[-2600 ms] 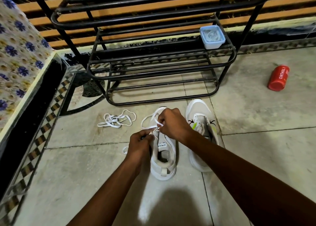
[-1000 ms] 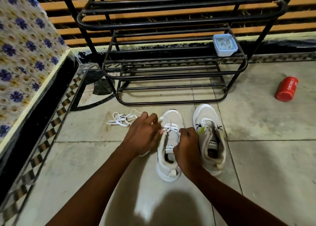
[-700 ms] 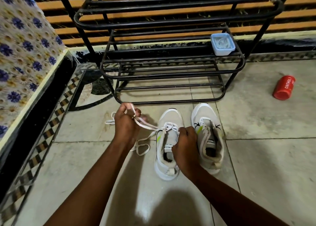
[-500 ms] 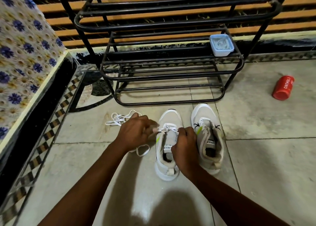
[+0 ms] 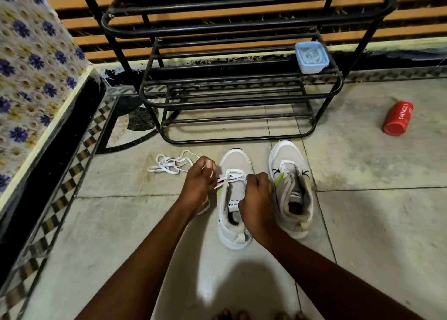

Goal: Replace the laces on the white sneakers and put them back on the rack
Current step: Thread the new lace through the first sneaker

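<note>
From the head view, two white sneakers stand side by side on the floor (image 5: 362, 210) at 6 o'clock from the black rack (image 5: 242, 97). The left hand (image 5: 199, 184) pinches the lace (image 5: 232, 177) of the left sneaker (image 5: 235, 164); the right hand (image 5: 256, 198) grips its tongue edge. The right sneaker (image 5: 287, 155) stands unlaced. A loose lace (image 5: 169, 166) lies at 9 o'clock.

The tiled floor (image 5: 362, 223) is carrying two white sneakers (image 5: 289, 189), a loose lace (image 5: 169, 166), a black rack (image 5: 237, 116) and, apparently, a red bottle (image 5: 398, 121).
</note>
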The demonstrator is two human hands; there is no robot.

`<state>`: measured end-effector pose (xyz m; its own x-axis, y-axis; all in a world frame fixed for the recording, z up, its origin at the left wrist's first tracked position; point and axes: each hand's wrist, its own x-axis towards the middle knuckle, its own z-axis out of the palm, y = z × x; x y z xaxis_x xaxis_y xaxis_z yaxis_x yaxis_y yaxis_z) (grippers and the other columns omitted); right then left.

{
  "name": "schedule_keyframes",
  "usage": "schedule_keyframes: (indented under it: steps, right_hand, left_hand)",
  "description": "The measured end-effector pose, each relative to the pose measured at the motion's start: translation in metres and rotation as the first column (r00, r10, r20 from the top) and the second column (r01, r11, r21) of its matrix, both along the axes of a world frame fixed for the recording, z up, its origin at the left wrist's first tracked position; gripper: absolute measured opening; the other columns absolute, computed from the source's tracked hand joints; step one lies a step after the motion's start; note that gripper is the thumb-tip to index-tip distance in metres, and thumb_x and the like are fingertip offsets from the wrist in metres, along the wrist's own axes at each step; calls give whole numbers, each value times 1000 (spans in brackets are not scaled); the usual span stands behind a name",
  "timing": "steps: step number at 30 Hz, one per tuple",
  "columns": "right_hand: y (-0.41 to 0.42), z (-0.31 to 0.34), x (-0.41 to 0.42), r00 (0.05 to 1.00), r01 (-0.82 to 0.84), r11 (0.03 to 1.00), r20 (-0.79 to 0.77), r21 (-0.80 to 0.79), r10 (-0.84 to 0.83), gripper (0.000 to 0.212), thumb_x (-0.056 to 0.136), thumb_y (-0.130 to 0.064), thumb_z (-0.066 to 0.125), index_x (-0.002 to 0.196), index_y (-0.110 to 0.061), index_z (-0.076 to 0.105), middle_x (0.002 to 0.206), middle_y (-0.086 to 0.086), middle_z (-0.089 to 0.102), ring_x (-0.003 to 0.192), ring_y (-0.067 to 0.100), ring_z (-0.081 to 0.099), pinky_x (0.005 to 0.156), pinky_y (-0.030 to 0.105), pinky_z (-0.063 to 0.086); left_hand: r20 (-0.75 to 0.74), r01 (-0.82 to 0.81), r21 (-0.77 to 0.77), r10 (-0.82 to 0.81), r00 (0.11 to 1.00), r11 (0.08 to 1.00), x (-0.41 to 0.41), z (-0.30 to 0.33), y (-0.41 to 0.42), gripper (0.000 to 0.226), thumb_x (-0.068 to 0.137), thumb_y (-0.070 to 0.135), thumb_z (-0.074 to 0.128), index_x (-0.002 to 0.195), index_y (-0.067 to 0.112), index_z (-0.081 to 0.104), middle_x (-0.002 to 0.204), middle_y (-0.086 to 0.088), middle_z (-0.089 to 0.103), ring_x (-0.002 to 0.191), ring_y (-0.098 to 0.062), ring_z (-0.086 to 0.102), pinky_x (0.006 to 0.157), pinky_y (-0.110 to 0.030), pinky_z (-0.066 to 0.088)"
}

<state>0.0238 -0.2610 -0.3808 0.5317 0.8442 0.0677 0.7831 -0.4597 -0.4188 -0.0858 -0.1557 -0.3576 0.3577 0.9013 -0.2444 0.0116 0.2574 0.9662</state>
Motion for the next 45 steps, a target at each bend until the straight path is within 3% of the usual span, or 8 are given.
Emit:
schedule_keyframes:
  steps: [6, 12, 17, 22, 26, 33, 39, 45]
  right_hand:
    - [5, -1, 1, 998, 3, 999, -62, -37, -5, 39, 69, -2, 67, 106, -5, 58, 115, 17, 50, 108, 40, 49, 92, 45, 46]
    - [6, -6, 2, 999, 9, 999, -45, -40, -11, 42, 70, -8, 69, 110, -6, 57, 117, 16, 49, 110, 40, 48, 95, 48, 47]
    - [7, -7, 3, 999, -7, 1000, -49, -27, 5, 41, 70, -9, 66, 109, -7, 56, 116, 15, 48, 110, 39, 48, 95, 48, 46]
    - [7, -7, 10, 995, -5, 995, -101, 97, 15, 43, 69, -12, 59, 111, -7, 59, 112, 14, 52, 106, 39, 51, 95, 45, 46]
    - [14, 9, 23, 945, -22, 921, -293, 388, 146, 54, 74, -12, 59, 128, -15, 56, 122, 3, 64, 117, 28, 59, 100, 46, 49]
    - [40, 68, 28, 491, -54, 853, -730, 520, 476, 67, 81, 2, 77, 137, -22, 47, 75, 5, 71, 72, 19, 67, 70, 37, 55]
    - [52, 87, 46, 566, 86, 787, -680, 611, 466, 8, 88, -4, 76, 91, 2, 71, 63, 21, 63, 59, 24, 66, 64, 32, 54]
    - [60, 85, 58, 521, 211, 790, -750, 576, 408, 5, 93, 0, 68, 91, 4, 66, 73, 21, 67, 66, 23, 67, 69, 41, 57]
  left_hand:
    - [-527, 260, 282, -77, 846, 924, 4, -4, 7, 20, 99, 7, 57, 85, 14, 70, 87, 9, 75, 74, 4, 65, 68, -9, 45]
    - [-745, 411, 200, -134, 653, 889, -8, -18, 1, 18, 92, 9, 63, 109, 17, 65, 117, -8, 50, 82, -4, 55, 74, -10, 41]
    - [-855, 482, 157, -126, 504, 862, -13, -14, 5, 12, 95, 13, 57, 102, 21, 63, 117, -5, 44, 101, -29, 61, 93, -43, 49]
    - [-750, 314, 407, 118, 651, 858, -9, 9, -3, 16, 92, 32, 70, 81, 30, 59, 77, 20, 65, 89, -7, 63, 88, -40, 32]
    - [-525, 245, 390, -4, 851, 888, -4, 40, -4, 13, 90, 21, 76, 82, 26, 66, 73, 7, 73, 75, -9, 72, 82, -45, 57]
    - [-151, 128, 474, -63, 987, 871, 0, 97, -12, 4, 93, 4, 73, 96, 1, 71, 75, -1, 70, 67, -10, 67, 64, -24, 53]
    - [-259, 123, 491, 10, 966, 862, -24, 69, 14, 12, 95, 8, 71, 103, 4, 80, 83, 2, 75, 65, 3, 62, 62, -13, 44]
    - [-515, 122, 348, 81, 853, 929, -70, -8, 40, 20, 90, 20, 75, 82, 38, 79, 81, 11, 78, 83, -14, 69, 83, -40, 52]
